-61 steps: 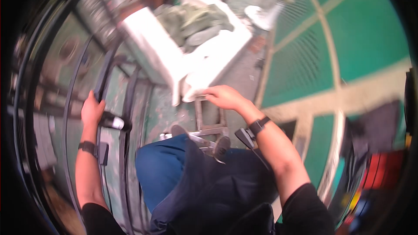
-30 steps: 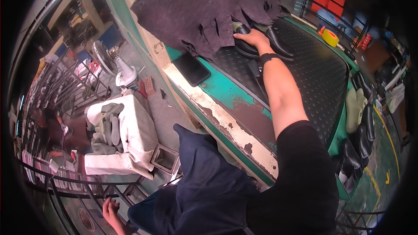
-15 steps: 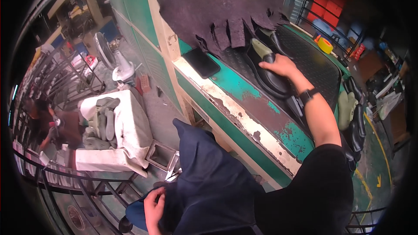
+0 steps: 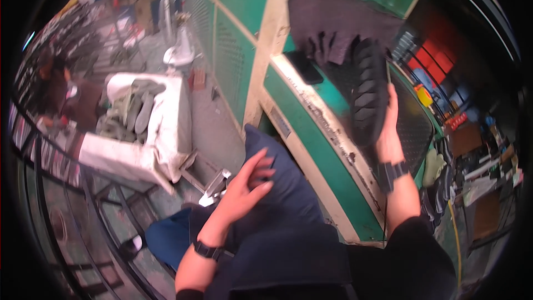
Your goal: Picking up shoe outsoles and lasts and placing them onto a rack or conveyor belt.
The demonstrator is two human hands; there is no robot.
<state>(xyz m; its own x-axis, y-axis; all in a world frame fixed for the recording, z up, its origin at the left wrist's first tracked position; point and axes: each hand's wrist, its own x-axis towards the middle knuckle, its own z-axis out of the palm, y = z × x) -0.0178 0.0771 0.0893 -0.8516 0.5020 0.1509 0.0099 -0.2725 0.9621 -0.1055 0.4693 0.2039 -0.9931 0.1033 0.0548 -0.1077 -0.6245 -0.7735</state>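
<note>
And there's the black shoe, up in the right hand above the bench's black ribbed mat, its chunky treaded sole turned to us and its upper out of sight behind. Those right fingers grasp it by the edge, most of them lost behind the shoe. Over on the left, the left hand hangs in the air over the dark apron, fingers loosely spread, released from everything. To the far side, a white-draped bin cradles a heap of grey-green shoe lasts, too jumbled to count. A ragged dark flap drapes the machine opening, hiding whatever lies inside. Beside it, a dark phone lies flat near the bench edge. At lower right, the black shoes crowd round a pale green last, partly cut off by the forearm. Far left, a co-worker is just a blur.
</note>
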